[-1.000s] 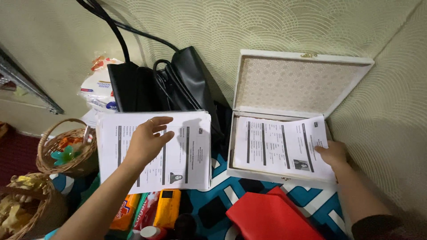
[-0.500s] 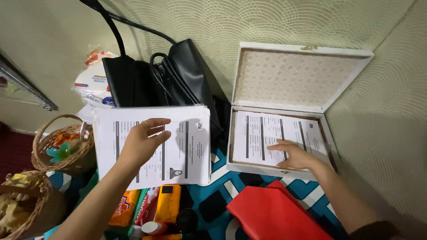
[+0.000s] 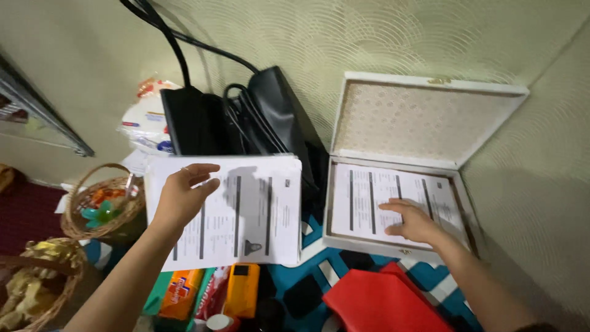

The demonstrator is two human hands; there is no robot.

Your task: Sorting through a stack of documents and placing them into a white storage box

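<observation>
Nearest the camera, a red folder [image 3: 384, 304] lies on the blue patterned cloth [image 3: 319, 273] below the right hand [image 3: 413, 222], and packets in orange and yellow [image 3: 212, 289] sit below the left arm.

The right hand is flat on the printed sheet [image 3: 375, 203] inside the open white box [image 3: 402, 249], its fingers [image 3: 393, 206] spread and pointing left across the page. A second ago that hand pinched the sheet's right edge while the page hung over the box's front rim; half a second ago it had slid inward, and the sheet now lies fully within the box, under the palm. So the page looks seated, and the pressing reads as smoothing it down.

The left hand [image 3: 181, 195] holds the stack of papers [image 3: 246, 209] by its left part, thumb on top with the fingers [image 3: 200, 174] loosely curled over the upper edge. It has kept that hold throughout; the stack has tilted a little and the hand sits nearer the top corner than before.

Beyond the left fingers stands a black bag [image 3: 203, 123] with its straps, a white plastic packet [image 3: 144, 123] to its left, and wicker baskets [image 3: 104, 203] further left. Beyond the right fingers the box lid [image 3: 424, 120] leans against the pale patterned wall [image 3: 307, 37].
</observation>
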